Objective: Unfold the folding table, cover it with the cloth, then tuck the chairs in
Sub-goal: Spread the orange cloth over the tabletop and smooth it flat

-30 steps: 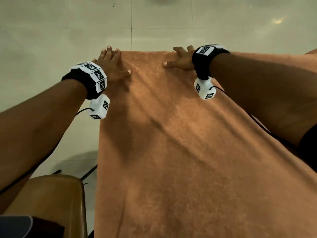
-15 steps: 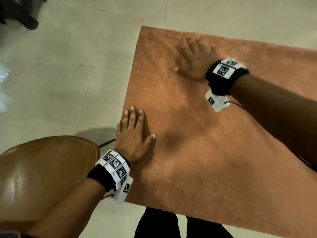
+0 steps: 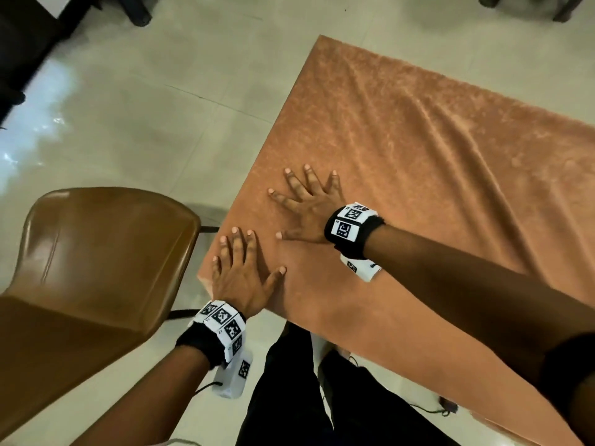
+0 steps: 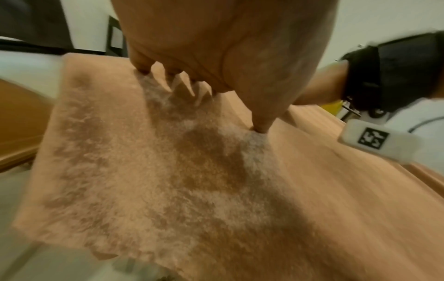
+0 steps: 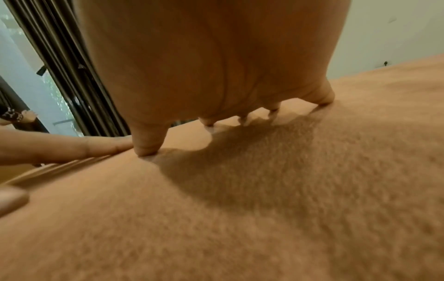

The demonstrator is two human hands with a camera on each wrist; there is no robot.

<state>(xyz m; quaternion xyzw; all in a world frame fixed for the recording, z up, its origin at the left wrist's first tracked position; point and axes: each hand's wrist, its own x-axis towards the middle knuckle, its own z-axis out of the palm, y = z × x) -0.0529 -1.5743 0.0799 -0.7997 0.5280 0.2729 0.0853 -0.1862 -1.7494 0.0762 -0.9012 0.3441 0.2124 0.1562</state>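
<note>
An orange fuzzy cloth (image 3: 418, 162) covers the whole table top, with creases running across its right part. My left hand (image 3: 241, 268) lies flat with spread fingers on the cloth at the near left corner (image 4: 168, 171). My right hand (image 3: 309, 201) presses flat on the cloth (image 5: 264, 209) just beyond it, fingers spread. A brown chair (image 3: 96, 252) stands left of the table, its seat near the corner but apart from it. The table itself is hidden under the cloth.
Shiny pale floor tiles (image 3: 161, 107) surround the table. Dark furniture legs (image 3: 135, 11) stand at the far left, more at the top right (image 3: 563, 8). My dark trousers (image 3: 306, 397) are close to the table's near edge. A cable (image 3: 431, 410) lies on the floor below.
Both hands have slid over the cloth toward the near left corner; the right hand came from the far side to sit beside the left. The view turned left.
</note>
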